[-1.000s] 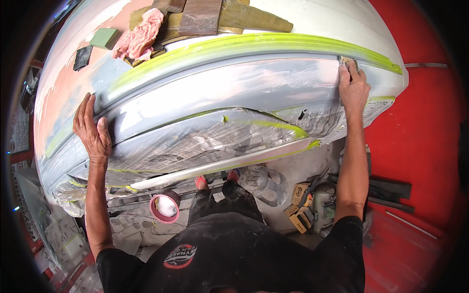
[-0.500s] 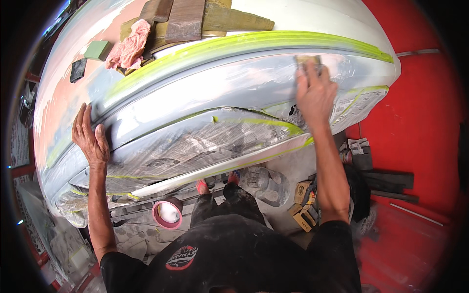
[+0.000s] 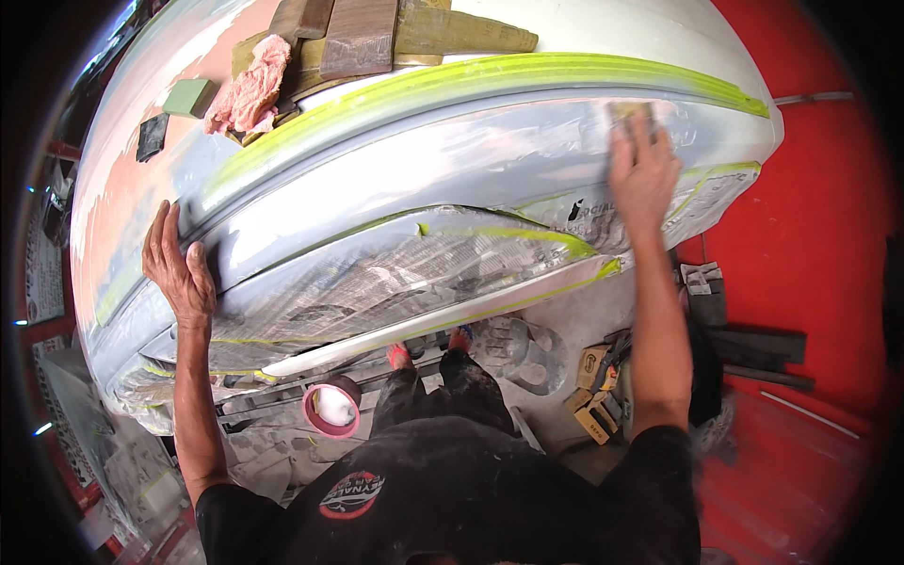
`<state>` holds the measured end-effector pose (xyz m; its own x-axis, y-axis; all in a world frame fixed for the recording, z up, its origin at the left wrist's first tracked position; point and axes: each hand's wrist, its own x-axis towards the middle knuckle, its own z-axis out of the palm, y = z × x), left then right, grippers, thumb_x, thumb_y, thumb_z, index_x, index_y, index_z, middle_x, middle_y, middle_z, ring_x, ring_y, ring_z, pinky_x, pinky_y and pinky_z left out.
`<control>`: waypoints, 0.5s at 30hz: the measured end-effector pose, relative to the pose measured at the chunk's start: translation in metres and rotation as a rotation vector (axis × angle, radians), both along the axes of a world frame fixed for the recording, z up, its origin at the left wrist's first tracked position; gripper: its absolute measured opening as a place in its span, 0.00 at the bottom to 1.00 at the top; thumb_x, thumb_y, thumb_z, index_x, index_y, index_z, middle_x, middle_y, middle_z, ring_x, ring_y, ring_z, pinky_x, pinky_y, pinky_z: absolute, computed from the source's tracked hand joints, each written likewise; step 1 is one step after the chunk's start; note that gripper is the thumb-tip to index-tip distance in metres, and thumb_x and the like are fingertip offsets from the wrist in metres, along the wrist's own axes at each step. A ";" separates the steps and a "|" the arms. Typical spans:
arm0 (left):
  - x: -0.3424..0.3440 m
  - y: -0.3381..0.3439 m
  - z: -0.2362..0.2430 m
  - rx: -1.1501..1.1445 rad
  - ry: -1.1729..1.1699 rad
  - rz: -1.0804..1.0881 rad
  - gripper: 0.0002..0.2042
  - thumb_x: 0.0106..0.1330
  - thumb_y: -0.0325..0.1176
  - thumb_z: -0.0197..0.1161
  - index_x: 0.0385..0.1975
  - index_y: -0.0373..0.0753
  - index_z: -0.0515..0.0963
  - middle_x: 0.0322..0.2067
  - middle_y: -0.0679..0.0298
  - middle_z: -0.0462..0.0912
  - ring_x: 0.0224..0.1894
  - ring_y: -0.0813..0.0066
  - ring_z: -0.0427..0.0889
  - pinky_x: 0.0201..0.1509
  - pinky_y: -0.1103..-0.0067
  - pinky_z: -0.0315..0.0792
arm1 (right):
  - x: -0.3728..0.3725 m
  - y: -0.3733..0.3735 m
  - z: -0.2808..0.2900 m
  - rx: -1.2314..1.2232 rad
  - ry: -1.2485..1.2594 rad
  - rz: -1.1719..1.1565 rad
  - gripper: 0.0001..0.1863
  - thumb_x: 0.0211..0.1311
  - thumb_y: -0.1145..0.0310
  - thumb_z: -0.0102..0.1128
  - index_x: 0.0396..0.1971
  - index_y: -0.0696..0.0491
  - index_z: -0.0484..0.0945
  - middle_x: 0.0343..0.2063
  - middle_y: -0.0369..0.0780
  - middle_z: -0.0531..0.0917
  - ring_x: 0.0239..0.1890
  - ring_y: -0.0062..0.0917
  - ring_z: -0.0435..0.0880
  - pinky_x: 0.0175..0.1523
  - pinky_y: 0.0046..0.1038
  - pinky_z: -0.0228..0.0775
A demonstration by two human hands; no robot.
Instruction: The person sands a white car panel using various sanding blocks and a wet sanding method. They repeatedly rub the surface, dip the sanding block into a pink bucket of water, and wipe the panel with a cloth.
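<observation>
Spanning the frame, two bare forearms (image 3: 661, 330) rise from black sleeves toward a curved, patchy grey-and-white body panel (image 3: 414, 162). Over at upper right, the right hand (image 3: 646, 179) is blurred, its wrist fairly straight and its fingers pointing up the frame, gripping the near edge of a tan pad (image 3: 628, 111) against the panel just below the lime-green tape (image 3: 603, 68). On the left side, the left hand (image 3: 179, 273) lies on the panel with nothing grasped, fingers close together and pointing upward, thumb spread off to the right. As for writing, I can see bold dark letters on the masking paper (image 3: 593, 212), right of centre near the right wrist, and rows of fine print across the sheeting (image 3: 414, 273) in the middle. A rounded red, black and white emblem (image 3: 352, 494) with lettering sits on the black shirt (image 3: 490, 480), bottom centre-left. Small dark print marks the brown carton (image 3: 592, 417) at lower right, and what's on the signs (image 3: 42, 273) at far left is too small to tell.
</observation>
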<state>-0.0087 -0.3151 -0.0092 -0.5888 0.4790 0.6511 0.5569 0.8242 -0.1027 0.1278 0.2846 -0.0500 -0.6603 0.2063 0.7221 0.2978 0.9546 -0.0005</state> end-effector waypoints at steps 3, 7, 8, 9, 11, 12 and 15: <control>-0.002 0.006 0.000 0.014 -0.006 -0.025 0.27 0.82 0.51 0.40 0.69 0.39 0.69 0.68 0.52 0.72 0.70 0.54 0.69 0.74 0.58 0.55 | -0.013 0.046 0.024 -0.192 -0.022 -0.184 0.23 0.69 0.52 0.58 0.56 0.51 0.84 0.57 0.61 0.78 0.44 0.57 0.83 0.52 0.53 0.73; -0.002 0.003 0.000 0.044 0.007 -0.029 0.27 0.82 0.52 0.41 0.68 0.38 0.71 0.68 0.52 0.73 0.69 0.54 0.69 0.73 0.58 0.56 | -0.002 -0.023 0.007 -0.203 -0.045 -0.183 0.21 0.69 0.53 0.58 0.53 0.50 0.86 0.56 0.61 0.78 0.42 0.56 0.83 0.51 0.53 0.74; 0.002 0.001 0.000 0.047 0.004 -0.025 0.27 0.82 0.52 0.42 0.67 0.38 0.72 0.67 0.51 0.73 0.69 0.53 0.70 0.73 0.58 0.56 | 0.007 -0.042 -0.002 -0.155 -0.003 -0.101 0.21 0.69 0.53 0.58 0.53 0.50 0.86 0.55 0.61 0.79 0.41 0.56 0.83 0.50 0.53 0.74; 0.001 0.002 -0.005 0.050 0.003 -0.032 0.27 0.82 0.52 0.42 0.67 0.38 0.72 0.67 0.51 0.73 0.69 0.53 0.70 0.73 0.58 0.56 | 0.013 -0.049 -0.008 -0.102 0.042 -0.029 0.21 0.69 0.53 0.58 0.53 0.50 0.86 0.53 0.61 0.80 0.40 0.55 0.83 0.50 0.53 0.74; 0.000 0.000 -0.001 0.038 0.014 -0.037 0.27 0.82 0.52 0.42 0.67 0.38 0.72 0.67 0.51 0.73 0.69 0.53 0.70 0.73 0.58 0.57 | 0.004 -0.002 -0.003 -0.094 0.023 -0.030 0.22 0.68 0.54 0.60 0.56 0.49 0.84 0.51 0.60 0.81 0.43 0.55 0.83 0.47 0.53 0.74; -0.002 0.002 -0.002 0.043 0.011 -0.047 0.27 0.82 0.52 0.42 0.67 0.38 0.72 0.67 0.51 0.73 0.69 0.53 0.70 0.73 0.58 0.57 | -0.002 0.031 0.008 -0.167 -0.007 -0.081 0.23 0.67 0.54 0.60 0.57 0.49 0.83 0.52 0.60 0.80 0.44 0.55 0.82 0.47 0.53 0.74; -0.004 0.007 -0.001 0.054 0.000 -0.061 0.27 0.82 0.52 0.42 0.67 0.38 0.71 0.67 0.51 0.73 0.69 0.53 0.70 0.73 0.58 0.57 | -0.002 0.036 0.024 -0.340 -0.059 -0.230 0.24 0.67 0.54 0.60 0.60 0.48 0.82 0.52 0.60 0.80 0.45 0.55 0.82 0.49 0.51 0.74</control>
